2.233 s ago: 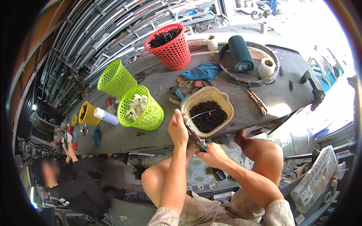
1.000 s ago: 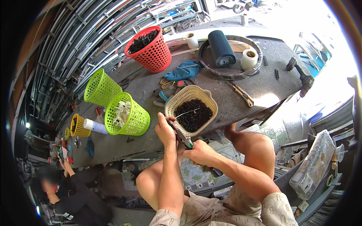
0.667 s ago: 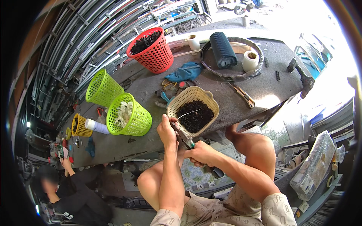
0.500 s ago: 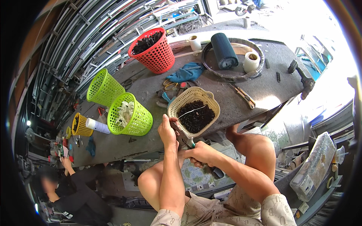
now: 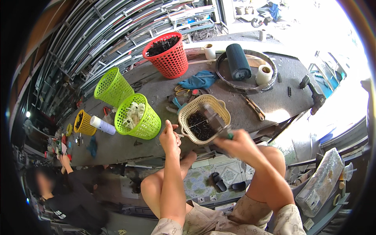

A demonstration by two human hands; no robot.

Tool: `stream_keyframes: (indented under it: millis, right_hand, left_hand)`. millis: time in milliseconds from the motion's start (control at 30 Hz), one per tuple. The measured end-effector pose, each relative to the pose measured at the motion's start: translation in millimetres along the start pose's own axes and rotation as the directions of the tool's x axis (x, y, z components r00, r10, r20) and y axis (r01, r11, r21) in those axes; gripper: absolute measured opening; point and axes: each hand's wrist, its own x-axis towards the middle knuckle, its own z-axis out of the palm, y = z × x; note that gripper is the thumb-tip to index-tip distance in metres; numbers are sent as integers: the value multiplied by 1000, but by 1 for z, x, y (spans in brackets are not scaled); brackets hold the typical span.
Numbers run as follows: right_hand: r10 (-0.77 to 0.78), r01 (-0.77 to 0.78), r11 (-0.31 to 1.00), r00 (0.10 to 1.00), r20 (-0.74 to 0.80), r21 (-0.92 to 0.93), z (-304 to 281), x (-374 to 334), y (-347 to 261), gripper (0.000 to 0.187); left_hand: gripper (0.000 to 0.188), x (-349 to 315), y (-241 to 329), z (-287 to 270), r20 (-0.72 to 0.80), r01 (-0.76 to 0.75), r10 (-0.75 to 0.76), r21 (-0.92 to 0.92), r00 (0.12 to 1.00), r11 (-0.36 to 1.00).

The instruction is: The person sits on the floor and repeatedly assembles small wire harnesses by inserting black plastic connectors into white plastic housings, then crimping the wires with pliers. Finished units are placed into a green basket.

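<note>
My left hand (image 5: 170, 140) is closed near the front left of a beige basket (image 5: 224, 110). It pinches a thin white strip (image 5: 193, 126) that reaches over the basket. Small black pieces (image 5: 198, 130) lie inside. My right hand (image 5: 242, 147) is wrapped round the handle of a green-handled tool (image 5: 214, 118), and is smeared by motion. The tool's broad grey metal head hangs over the basket and hides part of the pieces. Its exact kind is too blurred to tell.
Left of the basket stand two green baskets (image 5: 153, 124), one holding white pieces, and a white spray can (image 5: 102, 125). Behind are a red basket (image 5: 178, 62) and a blue glove (image 5: 198, 80). A utility knife (image 5: 254, 107) and drill (image 5: 313, 92) lie right. A co-worker (image 5: 74, 199) sits left.
The tool in my right hand has moved right and up, from beside my left hand to over the basket. My left hand has shifted slightly left and down. Slippers now show on the floor.
</note>
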Motion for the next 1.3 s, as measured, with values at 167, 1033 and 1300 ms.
stream_keyframes:
  millis: [167,1033,1300]
  right_hand:
    - [-5,-224,813,921,-390,-537,-62,78,23,45]
    - [-696,681,700,718,9,-214,83,-1,-6,29]
    - [-609,605,780,793,26,-163,90,3,11,23]
  left_hand:
    - [53,-27,11,-19,232,364,-288,-438,929,822]
    - [29,-125,-1,-6,375,374,-201,-475,905,797]
    - [42,-131,-1,-4,380,389,-204,-511,902,766]
